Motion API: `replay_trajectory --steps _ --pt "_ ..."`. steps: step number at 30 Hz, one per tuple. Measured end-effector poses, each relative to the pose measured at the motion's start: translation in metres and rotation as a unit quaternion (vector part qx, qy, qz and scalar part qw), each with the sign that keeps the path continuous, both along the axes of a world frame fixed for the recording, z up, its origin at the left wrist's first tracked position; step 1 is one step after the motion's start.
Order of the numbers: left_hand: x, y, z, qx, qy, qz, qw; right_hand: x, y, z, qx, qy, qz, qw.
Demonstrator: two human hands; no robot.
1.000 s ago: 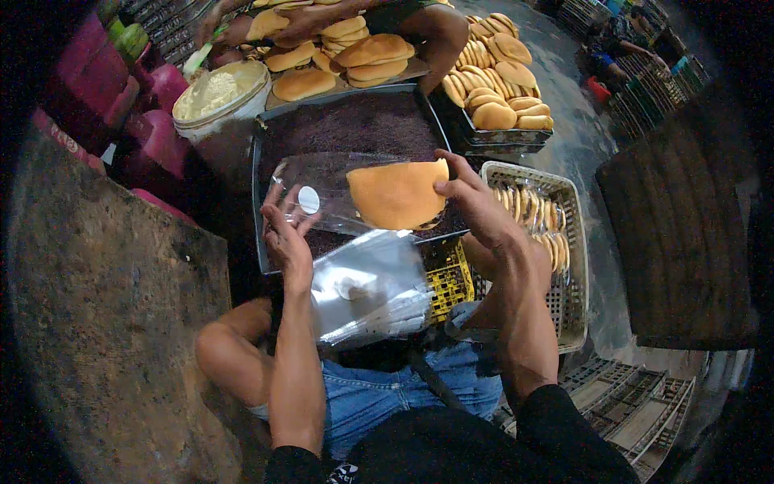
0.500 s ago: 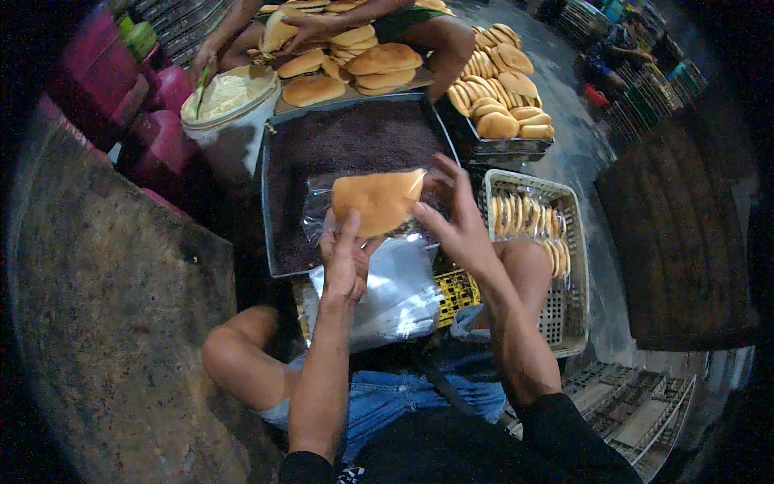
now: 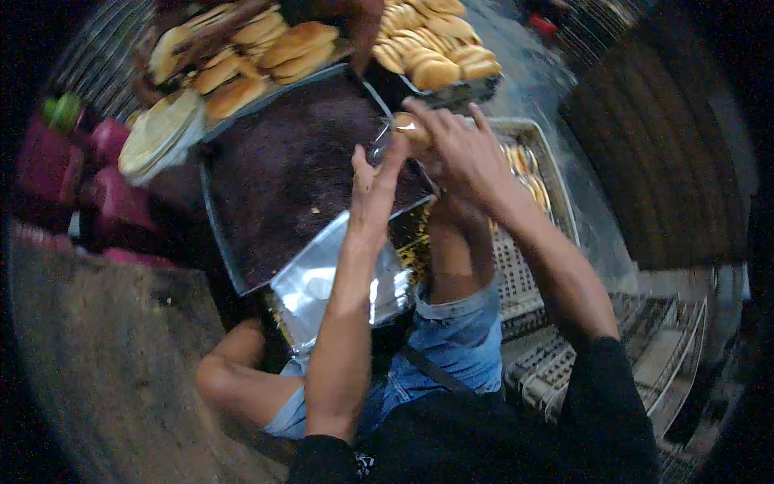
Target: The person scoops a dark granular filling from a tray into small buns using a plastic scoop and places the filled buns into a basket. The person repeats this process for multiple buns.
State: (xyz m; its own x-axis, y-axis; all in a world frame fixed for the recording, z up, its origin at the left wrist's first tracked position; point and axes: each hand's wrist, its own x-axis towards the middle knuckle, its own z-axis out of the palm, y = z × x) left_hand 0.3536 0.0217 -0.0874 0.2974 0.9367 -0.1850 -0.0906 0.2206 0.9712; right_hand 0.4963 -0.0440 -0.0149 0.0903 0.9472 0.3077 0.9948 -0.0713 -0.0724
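Bun (image 3: 405, 127) gripped by right hand (image 3: 455, 149), fingers curled around it; left hand (image 3: 372, 181) fingers together, touching its edge.

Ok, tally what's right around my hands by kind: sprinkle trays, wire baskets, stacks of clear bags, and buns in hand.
sprinkle tray: 1
wire basket: 1
stack of clear bags: 1
bun in the right hand: 1
Total: 4
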Motion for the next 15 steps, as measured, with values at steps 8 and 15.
replay_trajectory --steps 8,15 --pt "-0.081 0.008 -0.045 0.070 0.553 -0.425 0.713 0.185 -0.168 -0.238 0.018 0.354 -0.371 0.858" --pt "-0.089 0.004 -0.041 0.005 0.543 -0.443 0.714 0.091 -0.240 -0.273 -0.040 0.385 -0.438 0.811"
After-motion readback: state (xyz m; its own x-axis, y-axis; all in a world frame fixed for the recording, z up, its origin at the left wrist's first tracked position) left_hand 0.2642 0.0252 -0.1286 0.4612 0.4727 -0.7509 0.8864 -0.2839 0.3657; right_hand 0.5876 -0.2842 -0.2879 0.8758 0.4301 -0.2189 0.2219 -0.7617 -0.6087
